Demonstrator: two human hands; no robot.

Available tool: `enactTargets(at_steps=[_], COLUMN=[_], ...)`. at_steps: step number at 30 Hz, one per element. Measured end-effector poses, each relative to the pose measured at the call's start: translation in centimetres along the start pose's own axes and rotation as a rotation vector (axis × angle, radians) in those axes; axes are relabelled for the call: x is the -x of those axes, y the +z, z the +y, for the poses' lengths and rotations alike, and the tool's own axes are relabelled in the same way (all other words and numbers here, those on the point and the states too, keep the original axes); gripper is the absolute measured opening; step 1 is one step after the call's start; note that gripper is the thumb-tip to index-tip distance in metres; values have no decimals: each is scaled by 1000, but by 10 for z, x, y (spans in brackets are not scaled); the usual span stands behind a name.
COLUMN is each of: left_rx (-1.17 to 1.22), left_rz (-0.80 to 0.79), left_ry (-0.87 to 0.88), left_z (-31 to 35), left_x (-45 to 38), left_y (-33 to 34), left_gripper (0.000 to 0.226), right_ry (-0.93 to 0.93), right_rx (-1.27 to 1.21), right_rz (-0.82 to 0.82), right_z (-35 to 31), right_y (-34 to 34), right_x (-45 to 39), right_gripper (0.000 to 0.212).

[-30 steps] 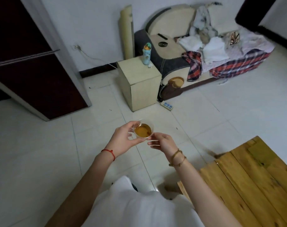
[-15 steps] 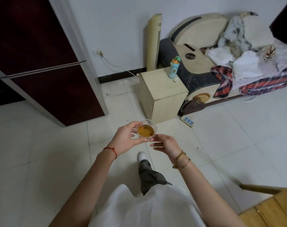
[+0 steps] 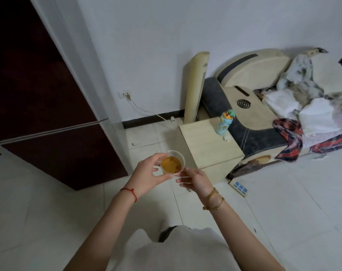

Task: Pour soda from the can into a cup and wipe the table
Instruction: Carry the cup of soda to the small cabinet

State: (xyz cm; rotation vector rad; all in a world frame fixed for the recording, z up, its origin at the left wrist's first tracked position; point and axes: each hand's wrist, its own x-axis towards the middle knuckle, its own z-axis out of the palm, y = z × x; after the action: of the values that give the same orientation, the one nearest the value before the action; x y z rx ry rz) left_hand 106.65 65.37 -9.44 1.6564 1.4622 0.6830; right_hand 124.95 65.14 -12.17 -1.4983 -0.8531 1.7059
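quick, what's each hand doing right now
Left hand: shut on the clear plastic cup of amber soda.
Right hand: fingertips steady the cup's side.

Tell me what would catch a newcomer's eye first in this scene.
First the clear cup of amber drink at centre, held over the tiled floor by the left hand, with the right hand at its near rim. Next the dark maroon door filling the left side. Then the cartoon bottle on the pale cabinet, beside a sofa heaped with cloths at right.
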Motion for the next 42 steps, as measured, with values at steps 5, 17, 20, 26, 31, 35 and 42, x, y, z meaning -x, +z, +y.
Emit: enactTargets(at_steps=[5,17,20,26,31,35,42], left_rx=[-7,-5,-41,-63,-102,-107,-90], left_rz=[-53,-433,-526,-675,-801,-889,-927], left_ry=[46,179,219,309,401,435,439], left_z=[0,1,0,0,9,14,10], left_x=[-86,-292,-345,-439,-494,-519,-547], left_y=[-27,-35,-30,-18,-7,12,62], left_gripper=[64,69,72,70,68,65,65], right_ry=[6,17,15,15,12,22,86], right_rx=[-33,-176,-248,-403,-445,-403,-315], right_rz=[52,376,478,686,806,885,974], right_z=[-46,-103,-121,-148,-157,-160,-143], right_y=[6,-21,-24,-24,-27,-37,-75], right_x=[-64,-190,-219,-275,-310,-326,-354], right_gripper=[29,32,30,31,28,21,24])
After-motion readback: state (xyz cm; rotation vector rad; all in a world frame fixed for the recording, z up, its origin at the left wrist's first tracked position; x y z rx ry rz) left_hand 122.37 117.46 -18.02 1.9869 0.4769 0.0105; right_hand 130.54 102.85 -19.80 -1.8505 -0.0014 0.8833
